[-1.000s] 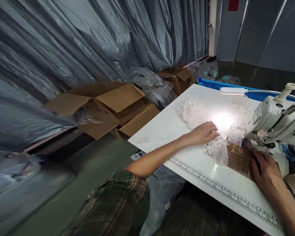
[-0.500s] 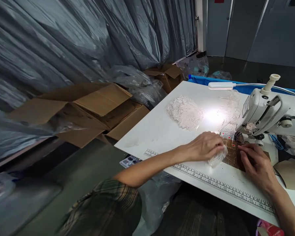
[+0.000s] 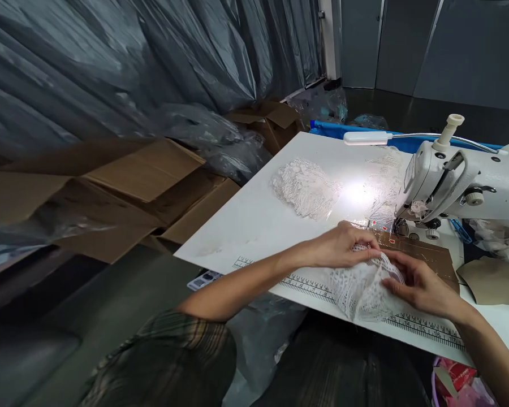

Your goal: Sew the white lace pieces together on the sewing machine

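White lace (image 3: 360,291) hangs between my two hands over the ruler strip at the table's front edge. My left hand (image 3: 348,246) pinches its upper edge from the left. From the right, my right hand (image 3: 418,282) holds the same lace between thumb and fingers. Just behind my hands are the needle area and presser foot of a white sewing machine (image 3: 445,175). A brown taped sheet (image 3: 432,257) lies under the needle area. One pile of white lace (image 3: 307,186) rests farther back on the table, and more lace (image 3: 384,192) lies beside the machine head.
A lit lamp (image 3: 367,138) on a bendable arm shines on the white table (image 3: 237,226). Open cardboard boxes (image 3: 144,169) and clear plastic bags stand left of the table. A tan piece (image 3: 492,281) lies at the right, and a bin with red and pink scraps (image 3: 458,376) is below.
My left hand has brought the lace, bunched before, to the front edge, where it now hangs spread out. My right hand has left the brown sheet and taken hold of the lace. The view has shifted slightly.
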The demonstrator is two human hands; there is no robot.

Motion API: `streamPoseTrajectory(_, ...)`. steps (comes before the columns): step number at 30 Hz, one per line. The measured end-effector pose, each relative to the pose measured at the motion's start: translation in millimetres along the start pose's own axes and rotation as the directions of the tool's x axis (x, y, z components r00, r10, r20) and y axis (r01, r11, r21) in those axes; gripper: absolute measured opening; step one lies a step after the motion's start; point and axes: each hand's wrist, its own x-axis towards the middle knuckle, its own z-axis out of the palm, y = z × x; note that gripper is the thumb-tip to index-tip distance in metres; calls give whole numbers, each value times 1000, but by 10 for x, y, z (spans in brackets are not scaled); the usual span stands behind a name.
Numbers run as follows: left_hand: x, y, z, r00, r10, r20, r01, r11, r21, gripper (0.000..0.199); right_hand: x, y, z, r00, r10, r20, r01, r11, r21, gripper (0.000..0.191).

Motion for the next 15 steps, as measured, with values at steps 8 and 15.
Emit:
streamPoseTrajectory(8,166,-498,-139,988,118,-99,-31,781,623,18,119,282,-323,886,-107,-452,-179,819,-545,41)
streamPoseTrajectory(15,438,-468,80,918,339,205,-378,906,191,11,99,326,-278,855,-143,-499,-145,858,-493,34)
